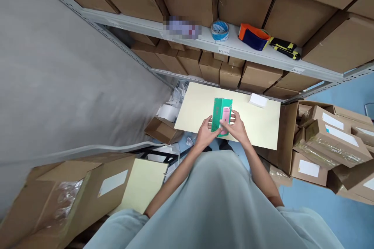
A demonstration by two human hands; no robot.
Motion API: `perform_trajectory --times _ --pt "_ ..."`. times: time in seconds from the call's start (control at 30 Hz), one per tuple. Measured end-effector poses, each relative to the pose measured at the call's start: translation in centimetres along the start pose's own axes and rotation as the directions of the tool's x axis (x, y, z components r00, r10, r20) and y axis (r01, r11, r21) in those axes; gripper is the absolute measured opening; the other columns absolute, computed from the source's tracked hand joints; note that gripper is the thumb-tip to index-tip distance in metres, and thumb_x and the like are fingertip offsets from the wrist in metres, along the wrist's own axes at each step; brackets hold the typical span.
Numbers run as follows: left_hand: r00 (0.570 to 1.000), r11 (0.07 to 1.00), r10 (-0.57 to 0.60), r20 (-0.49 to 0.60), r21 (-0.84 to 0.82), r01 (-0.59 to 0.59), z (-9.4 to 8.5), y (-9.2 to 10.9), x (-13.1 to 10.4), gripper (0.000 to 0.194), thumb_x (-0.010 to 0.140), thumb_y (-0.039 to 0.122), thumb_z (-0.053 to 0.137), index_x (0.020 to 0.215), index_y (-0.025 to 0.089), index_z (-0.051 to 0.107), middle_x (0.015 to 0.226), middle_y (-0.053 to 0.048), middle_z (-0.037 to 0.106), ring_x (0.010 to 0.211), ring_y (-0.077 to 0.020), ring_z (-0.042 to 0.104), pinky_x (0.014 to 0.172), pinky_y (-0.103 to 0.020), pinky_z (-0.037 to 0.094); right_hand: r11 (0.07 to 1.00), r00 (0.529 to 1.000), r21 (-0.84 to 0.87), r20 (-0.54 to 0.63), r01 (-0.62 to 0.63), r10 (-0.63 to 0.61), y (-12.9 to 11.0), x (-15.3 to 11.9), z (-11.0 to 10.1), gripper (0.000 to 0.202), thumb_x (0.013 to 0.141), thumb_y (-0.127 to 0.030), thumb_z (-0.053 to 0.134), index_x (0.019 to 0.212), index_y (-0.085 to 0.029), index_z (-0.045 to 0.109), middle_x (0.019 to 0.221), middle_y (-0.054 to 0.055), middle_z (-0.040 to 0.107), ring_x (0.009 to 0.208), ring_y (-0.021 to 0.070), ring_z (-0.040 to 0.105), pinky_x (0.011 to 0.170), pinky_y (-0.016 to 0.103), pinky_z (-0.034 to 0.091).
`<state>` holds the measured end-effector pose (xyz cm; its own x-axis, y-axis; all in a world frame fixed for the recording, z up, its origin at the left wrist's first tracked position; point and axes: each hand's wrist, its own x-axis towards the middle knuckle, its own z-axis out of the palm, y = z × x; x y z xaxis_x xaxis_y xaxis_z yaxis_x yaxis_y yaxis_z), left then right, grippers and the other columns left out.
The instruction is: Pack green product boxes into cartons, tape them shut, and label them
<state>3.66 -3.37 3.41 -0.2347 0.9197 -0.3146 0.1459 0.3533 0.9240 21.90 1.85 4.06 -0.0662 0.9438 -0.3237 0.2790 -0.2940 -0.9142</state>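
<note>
Between my two hands is a green product box (217, 114) with a pink cylindrical item printed on one face. My left hand (206, 132) grips its left side near the lower edge. On the other side, my right hand (237, 127) has its fingers behind the box and its thumb across the printed face. The box is held above the near part of a cream tabletop (193, 103). A small white box or stack of labels (258, 100) lies toward the table's far right corner.
A shelf (204, 41) of cardboard boxes stands beyond the table, with a tape roll (220, 31), a tape dispenser (254, 37) and a utility knife (284, 48). Packed cartons (330, 140) crowd the right. An open carton (67, 198) sits at lower left, beside the grey wall.
</note>
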Motion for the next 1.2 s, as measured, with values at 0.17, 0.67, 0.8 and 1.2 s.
perform_trajectory --times 0.17,0.67,0.8,1.2 --pt "0.997 0.998 0.017 0.073 -0.061 -0.012 -0.6 -0.3 2.0 0.089 0.078 0.061 0.092 0.152 0.022 0.063 0.137 -0.013 0.071 0.117 -0.0264 0.074 0.107 -0.044 0.061 0.99 0.998 0.129 -0.027 -0.06 0.064 0.8 3.0 0.5 0.082 0.079 -0.064 0.087 0.145 -0.025 0.058 0.129 0.013 0.078 0.111 0.03 0.078 0.096 0.047 0.065" --pt "0.886 0.945 -0.193 0.423 -0.162 0.283 -5.3 2.3 8.7 0.073 0.065 0.066 0.098 0.118 0.019 0.08 0.115 -0.015 0.085 0.115 -0.034 0.078 0.101 -0.045 0.06 0.927 0.998 0.368 0.014 -0.068 0.068 -1.8 5.3 2.5 0.071 0.082 -0.062 0.087 0.139 -0.027 0.063 0.134 0.012 0.077 0.115 0.0282 0.077 0.102 0.047 0.064" --pt "0.961 0.979 -0.172 0.218 -0.067 0.19 -5.0 2.0 9.4 0.073 0.059 0.057 0.1 0.115 0.02 0.073 0.111 -0.012 0.083 0.105 -0.0315 0.078 0.096 -0.047 0.063 0.958 0.981 0.283 -0.174 -0.036 0.088 -2.2 6.6 4.3 0.096 0.07 -0.069 0.094 0.147 -0.024 0.059 0.141 0.018 0.072 0.112 0.0302 0.077 0.099 0.048 0.066" --pt "0.909 0.969 -0.131 0.395 -0.143 0.201 -8.7 2.0 9.6 0.078 0.076 0.067 0.091 0.135 0.02 0.07 0.149 -0.02 0.072 0.139 -0.0376 0.068 0.109 -0.048 0.059 0.937 0.991 0.348 -0.13 0.029 0.018 -3.2 6.0 4.7 0.089 0.083 -0.062 0.086 0.159 -0.03 0.053 0.136 0.011 0.074 0.106 0.026 0.078 0.088 0.04 0.067"
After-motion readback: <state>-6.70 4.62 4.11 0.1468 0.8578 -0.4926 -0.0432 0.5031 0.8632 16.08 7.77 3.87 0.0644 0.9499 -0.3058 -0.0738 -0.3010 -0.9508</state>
